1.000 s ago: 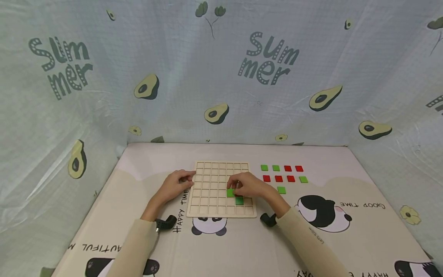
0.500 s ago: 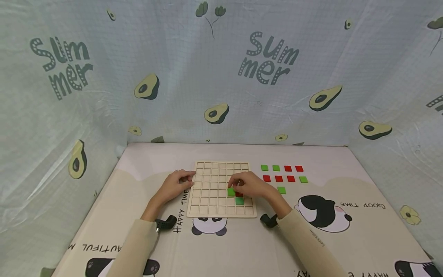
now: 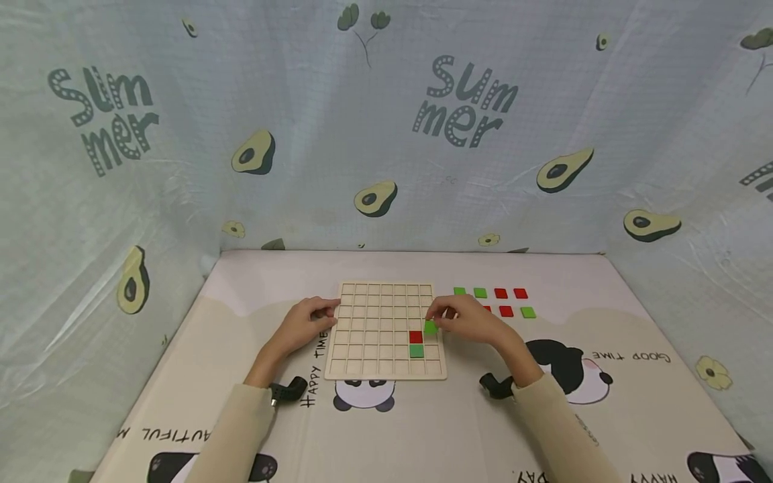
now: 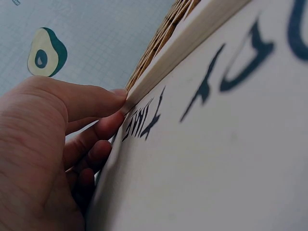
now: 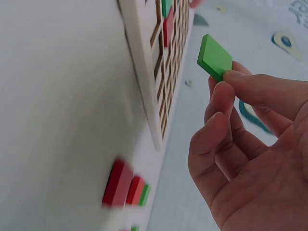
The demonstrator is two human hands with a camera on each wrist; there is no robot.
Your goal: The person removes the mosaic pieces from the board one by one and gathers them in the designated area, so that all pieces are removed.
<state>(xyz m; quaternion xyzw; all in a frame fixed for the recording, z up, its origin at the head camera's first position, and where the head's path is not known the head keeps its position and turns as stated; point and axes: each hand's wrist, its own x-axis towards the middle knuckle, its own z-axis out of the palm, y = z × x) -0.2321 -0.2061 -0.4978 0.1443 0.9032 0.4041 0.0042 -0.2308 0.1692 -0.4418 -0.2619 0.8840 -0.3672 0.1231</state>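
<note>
My right hand (image 3: 468, 318) pinches a light green square tile (image 5: 215, 57) between thumb and fingertips. In the head view, this tile overlaps the right edge of the wooden grid board (image 3: 365, 325). The right wrist view shows it held up off the board. A red tile (image 3: 415, 337) and a darker green tile (image 3: 417, 351) lie in neighbouring cells of the board, one in front of the other. My left hand (image 3: 306, 320) rests at the board's left edge; its thumb (image 4: 98, 100) touches the rim, and the other fingers are loosely bent below.
Loose red tiles (image 3: 506, 311) and green tiles (image 3: 528, 312) lie in rows right of the board, some hidden behind my right hand. The tablecloth (image 3: 435, 429) has panda prints and lettering. A printed curtain (image 3: 314, 100) stands behind and at both sides.
My right hand has moved right and slightly away from me with the light green tile, uncovering the red tile on the board. My left hand stays at the board's edge.
</note>
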